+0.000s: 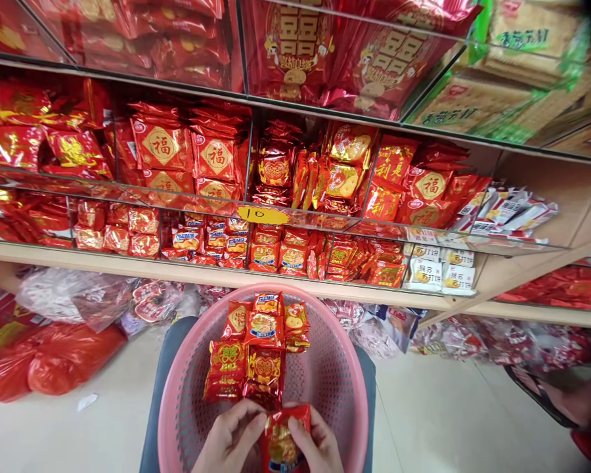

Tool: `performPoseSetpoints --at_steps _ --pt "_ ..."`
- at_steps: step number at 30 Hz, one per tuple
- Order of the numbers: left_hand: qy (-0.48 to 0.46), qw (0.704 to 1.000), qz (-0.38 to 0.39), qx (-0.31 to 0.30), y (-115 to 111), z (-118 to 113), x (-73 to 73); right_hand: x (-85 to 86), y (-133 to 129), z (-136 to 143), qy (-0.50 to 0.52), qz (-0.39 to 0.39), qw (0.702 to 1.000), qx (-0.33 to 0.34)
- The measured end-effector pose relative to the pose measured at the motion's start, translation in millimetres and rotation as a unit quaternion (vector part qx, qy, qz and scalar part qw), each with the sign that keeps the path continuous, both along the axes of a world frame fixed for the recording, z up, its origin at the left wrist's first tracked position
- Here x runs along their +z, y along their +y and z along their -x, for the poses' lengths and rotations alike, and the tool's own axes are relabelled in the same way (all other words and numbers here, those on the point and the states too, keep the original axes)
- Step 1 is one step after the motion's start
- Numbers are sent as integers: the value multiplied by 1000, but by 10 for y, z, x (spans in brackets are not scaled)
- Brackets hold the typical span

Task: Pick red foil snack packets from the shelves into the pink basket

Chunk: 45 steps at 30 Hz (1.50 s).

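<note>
Low in the view, my right hand (320,443) grips a red snack packet (284,441) with gold print, its thumb lying across the front. My left hand (232,433) is closed, thumb and fingertips pinched at the packet's upper left edge. Both hands are over the near part of a pink plastic basket (345,368) with a perforated wall. Inside it, just beyond my hands, several small red and gold packets (264,364) stand in short stacks. One orange-red packet (264,328) lies on top of the middle of the group.
The basket rests on a dark grey stool (175,348). Ahead, a wooden shelf (103,261) with clear dividers holds rows of red packets (217,154) and a yellow price tag (263,215). Orange-red plastic bags (64,355) lie on the tiled floor at left. Someone's foot (581,401) shows at right.
</note>
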<state>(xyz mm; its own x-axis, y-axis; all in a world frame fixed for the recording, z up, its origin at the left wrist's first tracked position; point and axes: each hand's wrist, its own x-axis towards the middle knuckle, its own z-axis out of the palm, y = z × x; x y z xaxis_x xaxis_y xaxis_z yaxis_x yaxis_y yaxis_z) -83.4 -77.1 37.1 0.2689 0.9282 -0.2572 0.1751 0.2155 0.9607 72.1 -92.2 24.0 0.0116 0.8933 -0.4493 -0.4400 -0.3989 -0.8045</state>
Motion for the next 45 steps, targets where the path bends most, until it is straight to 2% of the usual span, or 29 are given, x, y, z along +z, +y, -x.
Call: performPoseSetpoints --at_steps 4,10,12,16,18,21,28,31,37,40,42,45 --pt "-5 1000 18 26 -7 -1 -16 -51 -7 -36 -7 27 1000 -13" --pt "24 998 29 44 6 -7 2 -124 -39 -119 -115 126 980 -100" --pt "20 998 38 50 6 -3 1 -80 -17 -113 -100 121 982 -105" --pt "10 996 34 76 2 0 5 55 56 -65 4 60 996 -67" --pt "16 995 25 91 4 -4 28 95 78 -49 8 45 997 -62" --pt "10 994 21 111 14 -13 83 100 82 -36 0 39 998 -58" --pt "-27 992 29 124 103 9 164 34 97 40 79 40 994 -62" --pt "-35 993 14 113 192 13 219 38 162 60 70 31 994 -75" --pt "-126 992 6 9 365 -75 430 115 353 19 89 16 992 -90" --pt "-123 992 -8 -14 507 -94 541 140 443 -18 64 7 991 -116" --pt "-99 994 -38 -14 697 -78 621 143 494 -37 47 4 991 -128" --pt "-76 987 -139 4 1170 -39 751 123 537 -55 72 -4 990 -119"
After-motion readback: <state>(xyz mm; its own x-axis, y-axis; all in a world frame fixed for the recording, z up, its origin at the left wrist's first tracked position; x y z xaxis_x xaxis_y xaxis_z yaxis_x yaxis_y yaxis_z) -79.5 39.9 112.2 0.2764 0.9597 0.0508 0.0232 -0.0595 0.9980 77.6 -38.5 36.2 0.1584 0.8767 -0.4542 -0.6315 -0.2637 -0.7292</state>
